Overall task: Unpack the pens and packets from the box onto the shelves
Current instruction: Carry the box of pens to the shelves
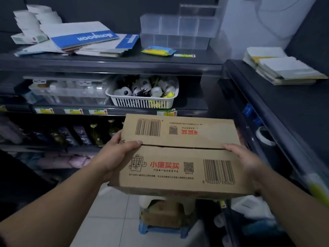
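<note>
Curling round the left end, thumb on the flap seam, the left hand (117,152) holds one closed cardboard box (178,163) in mid-air before dark shelves (106,64), while the right hand (243,157) clasps its right end. Freeing a hand to lift a flap could tip the unsupported box. Counted: two hands, one box, two shut flaps (no pens or packets visible).

Holds a shut brown box (178,157) up in front of dark shelves (106,65). Grips its left side with the left hand (117,150), thumb on top by the slit. Grips its right side with the right hand (245,161). Sees papers (83,38), clear bins (178,32) and a yellow packet (158,50) up top, a white basket (142,102) below, bottles (81,134) lower down, a blue stool (160,229) on the floor (110,220).
</note>
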The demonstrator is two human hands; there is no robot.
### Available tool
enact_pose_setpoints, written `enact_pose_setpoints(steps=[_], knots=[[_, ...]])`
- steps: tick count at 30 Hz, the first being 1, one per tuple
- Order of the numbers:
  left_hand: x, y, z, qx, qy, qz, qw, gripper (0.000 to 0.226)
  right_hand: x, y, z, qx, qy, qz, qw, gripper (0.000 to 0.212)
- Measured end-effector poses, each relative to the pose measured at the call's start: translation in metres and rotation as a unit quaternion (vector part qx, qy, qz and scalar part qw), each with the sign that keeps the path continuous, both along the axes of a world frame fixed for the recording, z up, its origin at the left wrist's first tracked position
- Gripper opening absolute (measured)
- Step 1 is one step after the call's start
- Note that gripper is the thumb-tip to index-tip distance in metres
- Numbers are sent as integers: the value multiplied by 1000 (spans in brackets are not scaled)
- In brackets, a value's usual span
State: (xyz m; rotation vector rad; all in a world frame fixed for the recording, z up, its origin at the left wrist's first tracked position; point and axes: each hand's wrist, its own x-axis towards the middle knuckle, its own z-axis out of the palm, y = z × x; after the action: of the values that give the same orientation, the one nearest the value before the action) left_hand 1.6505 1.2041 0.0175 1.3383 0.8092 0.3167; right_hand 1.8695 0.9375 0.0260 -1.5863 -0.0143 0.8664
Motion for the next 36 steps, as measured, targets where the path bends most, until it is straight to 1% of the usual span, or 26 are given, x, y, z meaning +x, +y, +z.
enact_pose_setpoints(steps=[6,10,14,19,25,30,33,36], knots=[[44,30,-29,-12,21,4,1000,47,45,24,-31,-47,-25,37,998,32],[56,44,-49,-32,36,0,999,41,58,37,-52,-59,-5,49,997,39],[66,50,-64,-51,44,-1,998,38,64,40,-70,-45,23,36,998,32],[71,53,-84,-65,65,-8,996,44,63,41,-92,-15,70,36,997,40],[64,53,-103,-80,82,-12,993,41,63,43,-113,-40,84,32,995,39],[70,61,-113,-68,79,-14,994,35,67,48,-129,-41,83,14,996,33],[73,60,-123,-78,86,-21,993,38,66,47,-141,-39,101,1,994,31],[72,61,-130,-86,88,-20,992,42,67,48,-148,-42,95,-6,995,30]])
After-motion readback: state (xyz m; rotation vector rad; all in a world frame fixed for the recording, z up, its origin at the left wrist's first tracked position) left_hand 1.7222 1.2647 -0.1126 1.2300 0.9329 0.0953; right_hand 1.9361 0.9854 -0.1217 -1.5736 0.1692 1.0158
